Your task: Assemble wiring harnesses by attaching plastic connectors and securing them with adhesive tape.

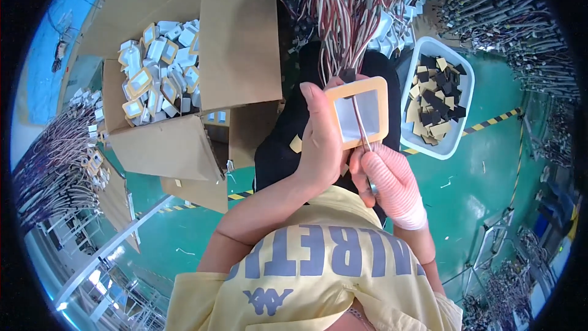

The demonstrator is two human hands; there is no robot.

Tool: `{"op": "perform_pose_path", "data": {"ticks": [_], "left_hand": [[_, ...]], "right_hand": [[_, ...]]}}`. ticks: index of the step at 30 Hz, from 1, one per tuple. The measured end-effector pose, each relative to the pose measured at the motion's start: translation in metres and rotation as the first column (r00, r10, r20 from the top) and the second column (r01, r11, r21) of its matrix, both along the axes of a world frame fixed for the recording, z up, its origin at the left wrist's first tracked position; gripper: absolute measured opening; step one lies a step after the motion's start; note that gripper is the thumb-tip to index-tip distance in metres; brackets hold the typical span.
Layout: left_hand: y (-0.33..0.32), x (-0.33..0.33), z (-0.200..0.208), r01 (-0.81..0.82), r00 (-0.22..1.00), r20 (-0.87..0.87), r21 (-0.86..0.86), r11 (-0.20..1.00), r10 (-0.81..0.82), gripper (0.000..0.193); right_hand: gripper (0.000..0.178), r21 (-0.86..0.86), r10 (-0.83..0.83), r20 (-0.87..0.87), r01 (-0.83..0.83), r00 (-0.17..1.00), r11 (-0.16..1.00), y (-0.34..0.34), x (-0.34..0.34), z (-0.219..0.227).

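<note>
Our left hand (321,141) grasps the case (372,111), a white box with a tan rim, curling round its left side with the thumb raised beside the rim. The case is above our lap (282,153), between our two hands, its open face turned up toward us. A thin reddish and white wire (361,125) runs down across the hollow of the case, from its upper edge, and over the lower rim. Our right hand (392,178), wrapped in a pale ribbed covering, pinches that wire just below the case. Something small and shiny shows among the right fingers, too unclear for us to name. At the upper edge of the case we see a dark piece (348,75), and just beyond it a thick bundle (343,18) of red and white wires spreads away from us.

To our left stands an open carton (159,144), heaped with white cases (162,73), many with the same tan rim. To our right, well apart from the hands, a white bin (453,147) holds loose black and tan flat bits (435,101). Grey cables (490,12) lie in rows farther off on that side, and more wires (52,159) fan out at far left. Below us we see a green floor (453,227) with black and yellow tape (493,121).
</note>
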State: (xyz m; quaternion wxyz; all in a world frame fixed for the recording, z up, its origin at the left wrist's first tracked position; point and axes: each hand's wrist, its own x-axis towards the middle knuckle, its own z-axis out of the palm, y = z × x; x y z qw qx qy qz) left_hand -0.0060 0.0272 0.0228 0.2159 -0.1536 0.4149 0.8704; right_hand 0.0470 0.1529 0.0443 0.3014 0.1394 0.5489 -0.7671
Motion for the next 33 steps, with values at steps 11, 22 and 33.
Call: {"op": "perform_pose_path", "data": {"ticks": [11,22,33], "left_hand": [[0.0,0.004,0.009,-0.115,0.978,0.162,-0.084,0.99,0.127,0.081],[-0.034,-0.012,-0.011,-0.06,0.865,-0.447,-0.542,0.838,-0.227,0.043],[-0.028,-0.003,-0.003,-0.082,0.559,-0.527,-0.804,0.589,-0.641,0.024]], "right_hand": [[0.027,0.101,-0.007,-0.158,0.023,0.987,0.995,-0.012,0.01,-0.015],[0.053,0.041,-0.219,-0.299,0.242,0.929,0.969,0.019,-0.004,-0.027],[0.111,-0.01,-0.079,-0.097,0.078,0.992,0.997,0.023,-0.034,-0.005]]}}
